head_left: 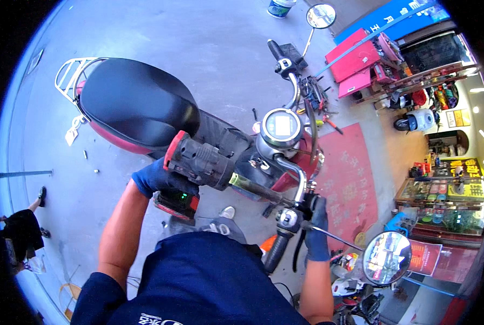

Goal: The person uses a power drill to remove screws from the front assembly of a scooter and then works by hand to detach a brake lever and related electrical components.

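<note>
My left hand (169,181), in a dark blue glove, is closed around the grip of a cordless power tool (201,160). The tool has a dark grey body, a red rear end and a red-and-black battery with small green lights. Its long nose, greenish at the base, points right to the handlebar (301,179) of a scooter, near the mirror clamp. My right hand (319,233), also gloved, is at the far side of the handlebar, beside the clamp and the stem of the near mirror (387,258). The bar and lever partly cover its fingers, so its grip is unclear.
The scooter's black seat (139,103) extends to the left. Loose tools (315,95) lie on the floor beyond the front end, near a red toolbox (355,57). A red mat (350,184) lies by the shop front. Another person (22,233) is at far left.
</note>
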The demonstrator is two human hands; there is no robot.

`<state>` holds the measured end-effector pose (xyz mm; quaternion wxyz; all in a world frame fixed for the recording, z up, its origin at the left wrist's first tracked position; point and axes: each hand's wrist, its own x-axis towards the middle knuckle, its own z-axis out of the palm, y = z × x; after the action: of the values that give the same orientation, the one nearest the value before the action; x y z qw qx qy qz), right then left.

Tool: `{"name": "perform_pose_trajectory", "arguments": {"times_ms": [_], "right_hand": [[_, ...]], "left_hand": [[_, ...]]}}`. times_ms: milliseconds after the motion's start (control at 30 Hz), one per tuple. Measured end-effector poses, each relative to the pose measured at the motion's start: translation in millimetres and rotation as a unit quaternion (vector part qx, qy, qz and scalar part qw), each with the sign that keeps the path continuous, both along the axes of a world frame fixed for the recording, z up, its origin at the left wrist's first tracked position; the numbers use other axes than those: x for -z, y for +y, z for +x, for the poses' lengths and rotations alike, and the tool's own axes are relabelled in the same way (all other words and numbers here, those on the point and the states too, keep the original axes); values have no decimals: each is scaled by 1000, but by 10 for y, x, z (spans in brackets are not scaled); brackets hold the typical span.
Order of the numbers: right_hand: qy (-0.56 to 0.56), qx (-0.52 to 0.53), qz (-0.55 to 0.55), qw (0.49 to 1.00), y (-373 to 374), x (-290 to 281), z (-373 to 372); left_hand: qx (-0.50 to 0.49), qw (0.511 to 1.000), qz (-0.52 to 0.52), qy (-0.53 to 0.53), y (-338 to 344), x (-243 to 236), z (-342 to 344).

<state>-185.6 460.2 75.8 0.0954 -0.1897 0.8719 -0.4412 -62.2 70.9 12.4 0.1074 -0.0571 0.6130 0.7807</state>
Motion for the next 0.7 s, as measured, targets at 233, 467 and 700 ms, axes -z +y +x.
{"name": "perform_pose_trajectory", "arguments": {"times_ms": [233,467,700], "right_hand": [[-194,279,-105,935,599,69,718],[-270,348,62,896,1701,1291,2147],[-72,87,162,980,18,720,1342]], "left_hand": [[-30,932,-333,138,-799,544,839],[10,925,-112,-364,-775,1758,1360],[337,851,-400,-56,459,1931,299]]}}
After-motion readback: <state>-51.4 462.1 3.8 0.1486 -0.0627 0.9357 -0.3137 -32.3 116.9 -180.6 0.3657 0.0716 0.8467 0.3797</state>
